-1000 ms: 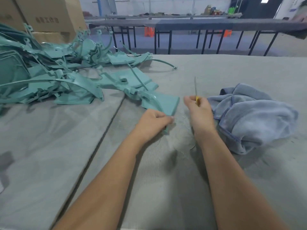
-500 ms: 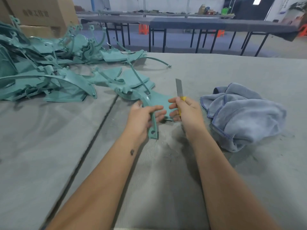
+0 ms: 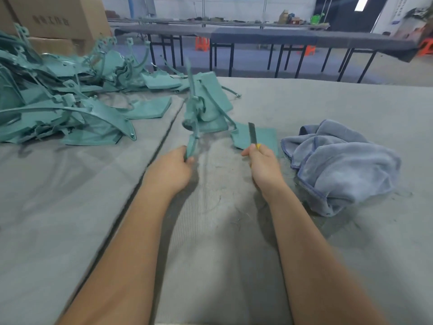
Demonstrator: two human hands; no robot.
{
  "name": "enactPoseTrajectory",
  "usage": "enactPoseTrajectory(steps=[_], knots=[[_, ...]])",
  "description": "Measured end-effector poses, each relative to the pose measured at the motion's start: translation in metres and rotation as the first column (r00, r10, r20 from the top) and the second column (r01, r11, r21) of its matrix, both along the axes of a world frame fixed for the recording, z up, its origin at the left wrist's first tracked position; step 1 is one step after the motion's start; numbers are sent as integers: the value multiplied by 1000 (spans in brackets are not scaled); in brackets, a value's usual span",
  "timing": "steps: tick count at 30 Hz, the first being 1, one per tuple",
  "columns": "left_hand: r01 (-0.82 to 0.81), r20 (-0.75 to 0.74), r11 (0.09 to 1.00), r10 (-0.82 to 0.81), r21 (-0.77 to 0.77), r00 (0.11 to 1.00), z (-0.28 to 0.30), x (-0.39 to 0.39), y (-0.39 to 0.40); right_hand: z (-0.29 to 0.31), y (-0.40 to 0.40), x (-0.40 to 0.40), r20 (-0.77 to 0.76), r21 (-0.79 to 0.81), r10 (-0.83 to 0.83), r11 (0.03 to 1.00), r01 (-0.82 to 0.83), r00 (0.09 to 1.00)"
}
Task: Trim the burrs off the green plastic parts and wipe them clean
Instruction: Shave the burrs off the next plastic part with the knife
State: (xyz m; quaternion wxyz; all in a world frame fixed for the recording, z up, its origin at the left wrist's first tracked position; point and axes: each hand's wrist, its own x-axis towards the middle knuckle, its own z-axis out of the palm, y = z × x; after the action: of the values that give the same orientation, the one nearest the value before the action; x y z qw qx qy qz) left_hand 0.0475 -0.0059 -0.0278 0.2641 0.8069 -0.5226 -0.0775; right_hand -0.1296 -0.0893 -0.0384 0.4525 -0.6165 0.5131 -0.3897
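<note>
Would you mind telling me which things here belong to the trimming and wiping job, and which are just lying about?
Part of the job:
- green part, gripped by the left hand
- knife, held in the right hand
- pile of green parts
- flat green part behind the blade
- blue cloth

Just lying about:
- cardboard boxes
- far tables
- orange stools

The green plastic parts (image 3: 58,109) in the upper left of the frame look smooth and a little shiny. The table (image 3: 328,104) has a gray, matt cloth cover with a fine ribbed weave. The blue towel (image 3: 346,165) at right is soft and fluffy. The knife blade (image 3: 252,133) is dull metal. The boxes (image 3: 58,17) are brown cardboard.
</note>
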Motion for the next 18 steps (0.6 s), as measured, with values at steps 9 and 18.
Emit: enactPoseTrajectory(steps=[9, 18], knots=[[-124, 436, 992, 113, -4, 893, -15, -10, -15, 14, 2, -7, 796, 193, 3, 947, -259, 605], [188, 166, 981, -177, -52, 970, -15, -19, -14, 17, 1, -14, 669, -3, -11, 1000, 18, 743]])
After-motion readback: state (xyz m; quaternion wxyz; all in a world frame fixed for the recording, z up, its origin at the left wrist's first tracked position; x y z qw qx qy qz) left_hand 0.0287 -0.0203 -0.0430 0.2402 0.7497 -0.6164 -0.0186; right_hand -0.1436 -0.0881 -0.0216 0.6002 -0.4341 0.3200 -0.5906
